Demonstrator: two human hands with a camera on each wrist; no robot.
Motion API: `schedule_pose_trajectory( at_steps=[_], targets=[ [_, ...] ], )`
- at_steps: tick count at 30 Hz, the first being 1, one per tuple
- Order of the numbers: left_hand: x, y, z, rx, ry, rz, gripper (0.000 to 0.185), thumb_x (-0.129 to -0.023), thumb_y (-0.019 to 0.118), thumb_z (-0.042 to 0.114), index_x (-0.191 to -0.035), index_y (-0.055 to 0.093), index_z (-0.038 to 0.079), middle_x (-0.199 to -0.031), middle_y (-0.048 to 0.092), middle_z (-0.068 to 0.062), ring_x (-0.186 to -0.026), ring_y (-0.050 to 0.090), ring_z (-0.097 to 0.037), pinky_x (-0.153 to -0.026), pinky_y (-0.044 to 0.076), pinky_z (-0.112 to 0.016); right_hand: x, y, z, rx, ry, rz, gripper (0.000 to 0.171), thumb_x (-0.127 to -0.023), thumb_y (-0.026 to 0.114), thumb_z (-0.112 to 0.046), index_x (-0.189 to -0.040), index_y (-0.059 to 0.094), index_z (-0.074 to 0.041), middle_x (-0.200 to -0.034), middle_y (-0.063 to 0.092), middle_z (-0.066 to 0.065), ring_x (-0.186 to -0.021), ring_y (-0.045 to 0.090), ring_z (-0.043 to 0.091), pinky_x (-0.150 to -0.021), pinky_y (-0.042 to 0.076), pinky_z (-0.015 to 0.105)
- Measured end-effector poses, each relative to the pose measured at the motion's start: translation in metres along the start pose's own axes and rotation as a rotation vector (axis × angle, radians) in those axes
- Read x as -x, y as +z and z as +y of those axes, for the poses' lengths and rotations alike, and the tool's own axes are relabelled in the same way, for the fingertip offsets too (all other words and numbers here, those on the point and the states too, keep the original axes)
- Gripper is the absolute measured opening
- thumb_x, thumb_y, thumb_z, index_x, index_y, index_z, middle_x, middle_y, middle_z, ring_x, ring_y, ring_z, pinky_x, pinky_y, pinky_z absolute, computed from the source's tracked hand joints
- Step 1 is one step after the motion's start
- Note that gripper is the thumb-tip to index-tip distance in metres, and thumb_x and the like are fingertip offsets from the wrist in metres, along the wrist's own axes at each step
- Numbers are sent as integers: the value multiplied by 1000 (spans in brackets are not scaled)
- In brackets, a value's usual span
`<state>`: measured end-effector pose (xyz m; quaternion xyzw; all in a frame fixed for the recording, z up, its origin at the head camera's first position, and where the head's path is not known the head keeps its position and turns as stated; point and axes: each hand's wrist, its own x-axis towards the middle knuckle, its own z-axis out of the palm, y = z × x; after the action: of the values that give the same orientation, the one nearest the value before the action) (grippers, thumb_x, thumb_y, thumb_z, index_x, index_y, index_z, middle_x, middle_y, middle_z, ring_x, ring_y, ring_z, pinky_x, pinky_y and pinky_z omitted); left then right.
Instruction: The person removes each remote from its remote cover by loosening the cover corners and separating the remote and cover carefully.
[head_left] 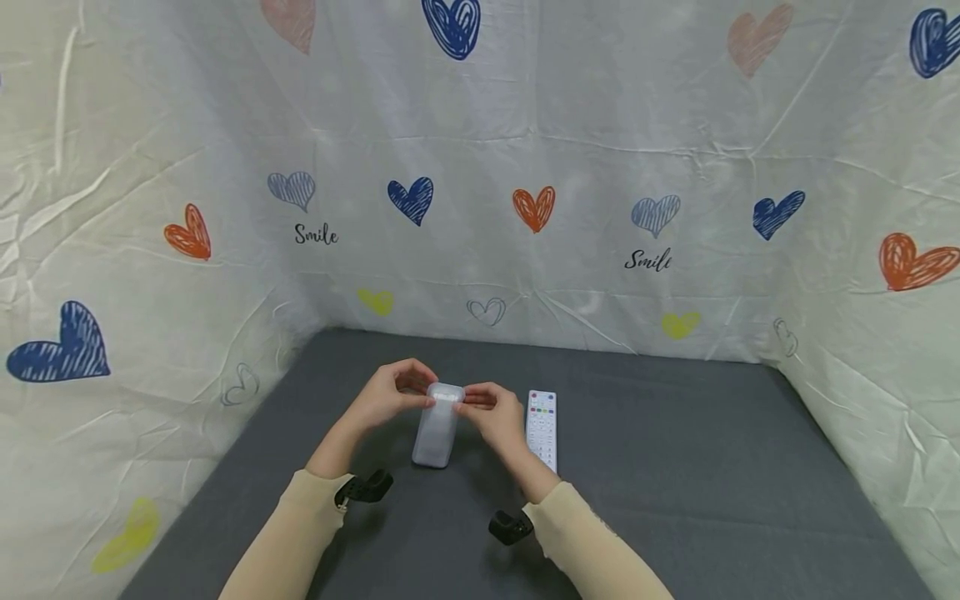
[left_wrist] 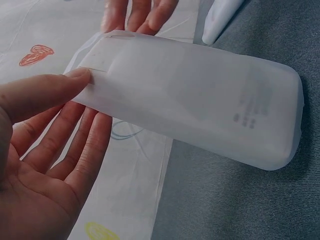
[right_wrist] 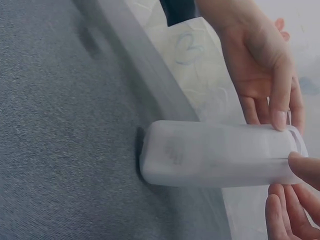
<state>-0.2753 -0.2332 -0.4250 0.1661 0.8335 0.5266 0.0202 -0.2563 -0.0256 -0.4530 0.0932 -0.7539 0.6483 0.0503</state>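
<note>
Grip: my left hand [head_left: 390,398] and right hand [head_left: 491,414] pinch the translucent white silicone remote sleeve [head_left: 437,425], mid grey mat | white button remote [head_left: 542,429] beside | risk: thin rim slips.

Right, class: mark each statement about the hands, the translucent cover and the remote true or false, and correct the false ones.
1. Both hands hold the cover at its far end. True: the left hand and right hand pinch that end.
2. The remote is inside the cover. False: it lies on the mat, just beyond the right hand.
3. The cover's near end touches the mat. True.
4. The mat is red. False: it is dark grey.
5. The backdrop shows stars. False: it shows hearts and the word Smile.
</note>
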Motion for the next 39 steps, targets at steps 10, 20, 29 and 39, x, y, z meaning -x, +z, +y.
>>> schedule_pose_trajectory(
  at_steps=[10,20,29,39],
  targets=[
    [4,-1,-2,27,31,-11,33,-78,77,12,-108,63,7,-106,63,-15,-94,63,-25,-75,54,-34,-2,0,-5,55,-42,15,21,-78,77,-13,-98,73,-7,-93,73,10,-85,70,19,-69,55,24],
    [7,-2,-2,26,22,0,32,-78,77,10,-107,63,7,-104,64,-14,-92,64,-21,-75,54,-32,-2,1,-6,110,-51,10,16,-81,75,-19,-95,74,-11,-91,73,4,-83,69,15,-66,51,22],
    [9,-5,-3,34,44,-14,33,-78,77,13,-108,63,6,-106,63,-16,-95,63,-26,-76,54,-32,-3,1,-7,108,-42,2,15,-83,73,-19,-95,74,-10,-92,73,6,-84,69,18,-66,52,24],
    [13,-7,-1,43,49,-35,33,-80,74,8,-111,62,4,-107,63,-19,-97,62,-28,-76,54,-32,-2,0,-9,69,-4,-43,14,-87,69,-19,-96,73,-9,-95,72,8,-85,68,18,-71,56,28]
  ],
)
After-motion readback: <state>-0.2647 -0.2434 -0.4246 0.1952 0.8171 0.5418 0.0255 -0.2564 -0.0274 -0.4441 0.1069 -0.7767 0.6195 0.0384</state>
